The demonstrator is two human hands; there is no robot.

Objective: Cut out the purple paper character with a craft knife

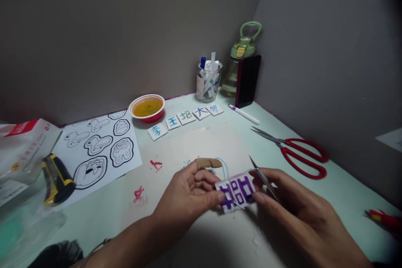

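Note:
My left hand (191,190), with a plaster on its forefinger, pinches the left edge of a small white paper piece (238,192) bearing purple characters. My right hand (292,209) touches the paper's right edge and grips small grey scissors (262,177), whose blades point up and away past the paper. Both hands hover just above the pale green table (339,192) near its front.
Big red-handled scissors (298,153) lie at the right. A row of small character tiles (185,119), a red bowl of orange liquid (147,108), a jar of pens (209,79), a bottle (241,58), a marker (244,114) and a sticker sheet (100,146) stand behind and left.

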